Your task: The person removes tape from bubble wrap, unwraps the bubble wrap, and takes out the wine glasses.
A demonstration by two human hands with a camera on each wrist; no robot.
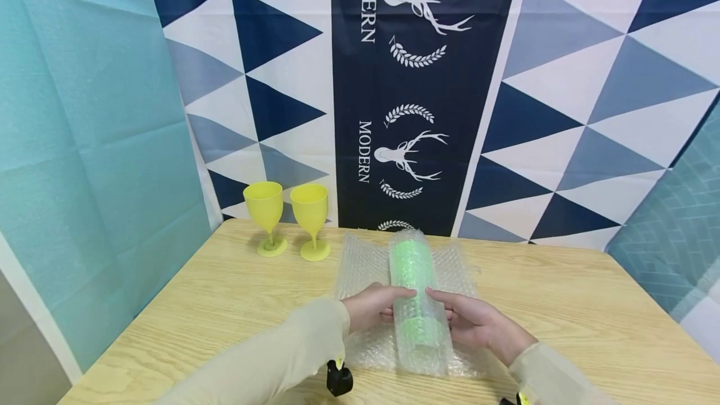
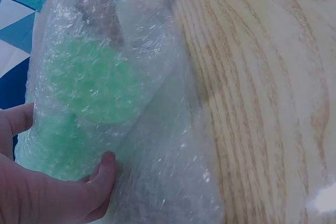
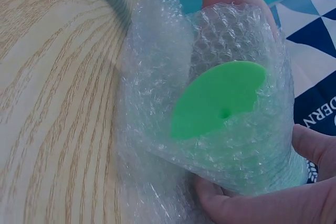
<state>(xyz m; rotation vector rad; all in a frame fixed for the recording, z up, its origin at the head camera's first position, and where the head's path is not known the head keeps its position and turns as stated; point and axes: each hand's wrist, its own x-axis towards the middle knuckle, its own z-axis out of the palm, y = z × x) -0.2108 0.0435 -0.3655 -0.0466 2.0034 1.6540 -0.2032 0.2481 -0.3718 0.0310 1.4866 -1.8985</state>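
Note:
A green goblet (image 1: pixel 413 261) lies wrapped in a roll of clear bubble wrap (image 1: pixel 433 355), its round base (image 3: pixel 220 100) showing at the near end of the roll. My left hand (image 1: pixel 374 305) grips the roll from the left, thumb on top and fingers low at the side. From the right, my right hand (image 1: pixel 484 324) holds it the same way, its thumb close to the other one. Part of the bubble wrap spreads flat on both sides beneath the roll.
Two yellow goblets (image 1: pixel 263 208) stand upright at the back left of the wooden table (image 1: pixel 562 305). Behind the table hangs a patterned cloth (image 1: pixel 596 99), with a teal cloth (image 1: pixel 101 142) along the left side.

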